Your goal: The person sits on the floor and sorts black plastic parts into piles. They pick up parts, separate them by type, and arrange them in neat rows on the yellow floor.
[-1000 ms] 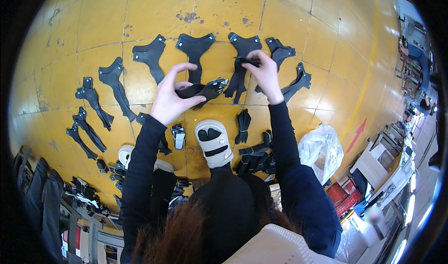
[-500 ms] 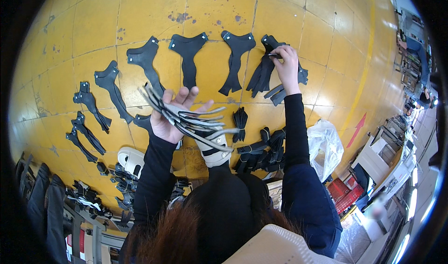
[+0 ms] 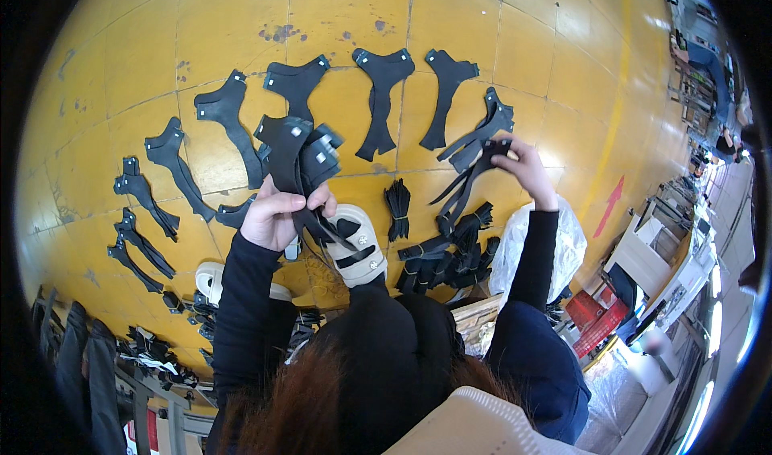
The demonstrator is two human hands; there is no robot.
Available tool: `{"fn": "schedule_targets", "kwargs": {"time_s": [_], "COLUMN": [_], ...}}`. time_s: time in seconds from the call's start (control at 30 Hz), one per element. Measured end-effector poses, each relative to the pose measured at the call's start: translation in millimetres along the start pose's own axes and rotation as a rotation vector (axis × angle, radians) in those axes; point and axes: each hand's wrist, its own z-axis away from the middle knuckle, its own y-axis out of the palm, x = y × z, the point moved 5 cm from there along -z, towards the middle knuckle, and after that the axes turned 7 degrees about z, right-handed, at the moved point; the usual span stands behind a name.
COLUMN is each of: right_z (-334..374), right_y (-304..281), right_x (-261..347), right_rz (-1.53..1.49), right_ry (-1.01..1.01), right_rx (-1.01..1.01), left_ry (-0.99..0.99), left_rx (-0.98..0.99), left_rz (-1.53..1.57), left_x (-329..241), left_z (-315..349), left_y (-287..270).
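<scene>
In my left hand [image 3: 276, 216] is a stack of black Y-shaped strap pieces [image 3: 288, 151], pinched at their narrow part. Their wide ends, some with small pale labels, point up and away. My right hand [image 3: 527, 172] is closed on one black strap piece [image 3: 474, 173], its split tails hanging to the left. Just beyond that hand, more dark Y-shaped pieces [image 3: 494, 115] lie on the floor at the right end of an arc. Similar pieces in the arc include a strap piece at the far middle [image 3: 382, 85] and one to its right [image 3: 444, 93].
The floor is yellow tile [image 3: 338, 20]. Near my knees lie a banded bundle of black strips [image 3: 397, 210], a heap of black bundles [image 3: 446, 262] and a beige shoe [image 3: 354, 246]. A clear plastic bag [image 3: 555, 246] and a red crate [image 3: 599, 318] stand at right.
The stack in my left hand has swung from lying rightward to wide ends up. My right hand has come nearer and right, now with a strap piece in it. The view has shifted slightly.
</scene>
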Motion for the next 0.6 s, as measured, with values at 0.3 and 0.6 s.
{"fn": "schedule_targets", "kwargs": {"time_s": [0.3, 0.6], "right_z": [-37, 11], "right_y": [-5, -8], "right_x": [-87, 52], "right_rz": [0.382, 0.163], "right_ry": [0.287, 0.064], "right_rx": [-0.445, -0.039], "left_ry": [-0.063, -0.216], "left_rx": [-0.172, -0.433], "left_rz": [-0.176, -0.180], "left_x": [-21, -56], "left_z": [34, 221], "left_y": [7, -41]}}
